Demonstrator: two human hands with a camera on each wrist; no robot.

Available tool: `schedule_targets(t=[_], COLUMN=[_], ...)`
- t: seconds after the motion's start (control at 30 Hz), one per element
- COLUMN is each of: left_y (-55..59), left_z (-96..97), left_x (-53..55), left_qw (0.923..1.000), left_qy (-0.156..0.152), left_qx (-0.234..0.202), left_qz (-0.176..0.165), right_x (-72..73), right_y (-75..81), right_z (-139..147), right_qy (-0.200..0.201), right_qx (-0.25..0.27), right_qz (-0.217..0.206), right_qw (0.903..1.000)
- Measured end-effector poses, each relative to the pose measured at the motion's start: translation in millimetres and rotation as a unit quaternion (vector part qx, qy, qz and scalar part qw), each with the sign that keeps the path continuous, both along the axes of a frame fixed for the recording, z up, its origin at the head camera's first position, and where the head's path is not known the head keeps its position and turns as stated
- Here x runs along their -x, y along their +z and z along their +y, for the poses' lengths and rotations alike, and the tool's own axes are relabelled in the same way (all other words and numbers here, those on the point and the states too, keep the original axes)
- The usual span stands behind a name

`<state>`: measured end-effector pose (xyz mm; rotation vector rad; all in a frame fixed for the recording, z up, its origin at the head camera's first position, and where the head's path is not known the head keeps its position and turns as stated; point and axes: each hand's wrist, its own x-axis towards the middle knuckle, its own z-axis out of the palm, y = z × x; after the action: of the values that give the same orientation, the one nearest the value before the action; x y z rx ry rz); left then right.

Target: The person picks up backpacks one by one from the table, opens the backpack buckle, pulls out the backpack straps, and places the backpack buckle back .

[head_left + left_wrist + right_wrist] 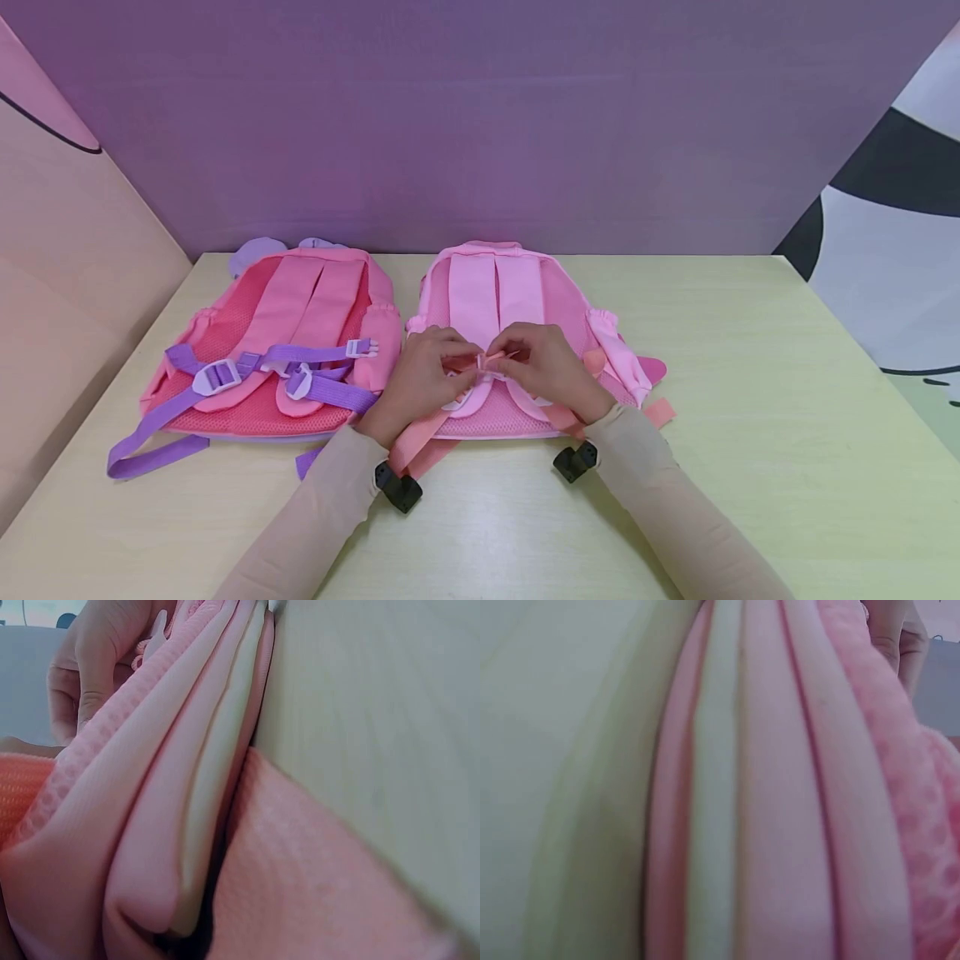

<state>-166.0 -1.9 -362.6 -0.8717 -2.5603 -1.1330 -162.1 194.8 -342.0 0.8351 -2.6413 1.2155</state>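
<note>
A light pink backpack [566, 312] lies back side up on the table, its two shoulder straps [472, 287] running down the middle. Over the lower ends of those straps both hands meet at a small pale buckle [481, 362] on orange webbing. My left hand [423, 372] pinches the buckle from the left side. From the right, my right hand [553, 360] pinches the orange webbing close to the buckle. The fingers partly hide the buckle. Another orange strap [420, 437] passes below my left wrist. Both wrist views mostly show the backpack's lower edge [150, 765] [795, 787].
A darker pink backpack [258, 308] with purple straps [161, 412] and white buckles [217, 377] lies to the left, also back side up. An orange strap end [660, 412] sticks out at the right. A purple panel [480, 125] stands behind the table [750, 375].
</note>
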Motion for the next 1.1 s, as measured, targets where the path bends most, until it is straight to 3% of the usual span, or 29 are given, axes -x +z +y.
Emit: schedule_targets(t=[0.47,0.97,1.1], left_y=[-1.5,-3.2,-3.4], left_z=[1.0,-0.1,-0.3], left_x=[0.7,1.6,1.4], left_qw=[0.9999,0.9999,0.9999], left_qy=[-0.003,0.005,0.003], left_qx=[0.003,0.006,0.005], left_qz=[0.011,0.009,0.009], right_x=[0.3,2.2,1.0], right_y=[-0.6,2.9,1.9], right_z=[3.1,4.0,2.6], right_qy=[-0.024,0.001,0.004], right_qx=[0.039,0.041,0.036], right_qz=[-0.089,-0.115,-0.101], right_qw=[0.9950,0.9925,0.9943])
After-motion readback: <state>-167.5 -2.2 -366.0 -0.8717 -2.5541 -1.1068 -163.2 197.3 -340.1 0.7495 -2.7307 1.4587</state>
